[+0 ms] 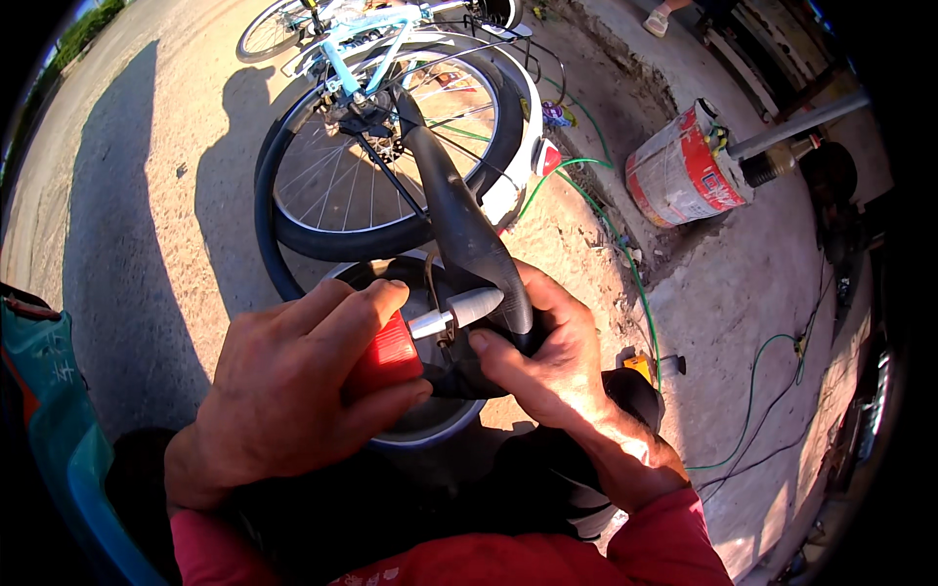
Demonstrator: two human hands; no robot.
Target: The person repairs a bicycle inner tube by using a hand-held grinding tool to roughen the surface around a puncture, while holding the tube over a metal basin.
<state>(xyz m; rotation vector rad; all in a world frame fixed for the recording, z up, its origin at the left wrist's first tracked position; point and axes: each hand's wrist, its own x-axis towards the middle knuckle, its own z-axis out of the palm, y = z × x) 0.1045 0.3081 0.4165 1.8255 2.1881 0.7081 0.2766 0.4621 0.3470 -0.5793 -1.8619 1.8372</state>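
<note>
1. Red tool (386, 354) in the left hand (283, 376): the fingers grasp its body, index over the top, thumb underneath. A steady hold of this kind should help stop the tip skating.
2. Right hand (552, 366) grips the black tube (459, 215), thumb on the near side, fingers round the far side. I would keep that patch taut and the thumb, which sits near, out of the cone's path.
3. Grey cone (476, 307), on the tool's metal shaft (430, 324), lies at the tube's surface; whether they touch I cannot tell. Light, even strokes with its flank would likely roughen the rubber cleanly; digging in the point could gouge it.
4. From the right hand the tube runs up toward the wheel (332, 241) of the blue bicycle (342, 70). Some slack there should avoid a tug mid-stroke.
5. Basin (442, 436) below the hands; its contents are mostly hidden.
6. Farther right stand a red-and-white bucket (686, 168) and, between, a green line (640, 283) on the ground.
</note>
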